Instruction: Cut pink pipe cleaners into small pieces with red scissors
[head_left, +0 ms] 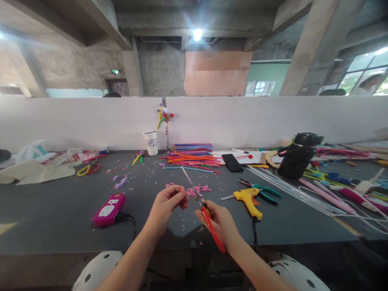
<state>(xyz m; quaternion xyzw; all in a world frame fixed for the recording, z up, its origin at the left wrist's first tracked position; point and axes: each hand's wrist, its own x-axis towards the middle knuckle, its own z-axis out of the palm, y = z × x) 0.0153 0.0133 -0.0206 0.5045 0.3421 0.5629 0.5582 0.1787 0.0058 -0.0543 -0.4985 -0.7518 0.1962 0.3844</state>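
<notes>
My left hand (168,204) is closed in a pinch around a small pink piece (182,189), perhaps a bit of pipe cleaner, mostly covered by the fingertips. In my right hand (222,224) is a pair of scissors (209,226) with red handles, its blades pointing up and away to the left, close to the left fingertips. Behind the blades lies a heap of short pink pieces (201,190) on the dark table (75,234). Farther back, long pipe cleaners (194,155) in red, orange, blue and pink are stacked.
Right of my hands lie a yellow glue gun (248,201), pliers (266,192) and a black phone (232,162). A black thermos (300,155) stands beyond clear rods (287,190). Leftward are a magenta device (109,209) with a cable and purple bits (121,182). A white cup (150,143) stands before the partition (91,121).
</notes>
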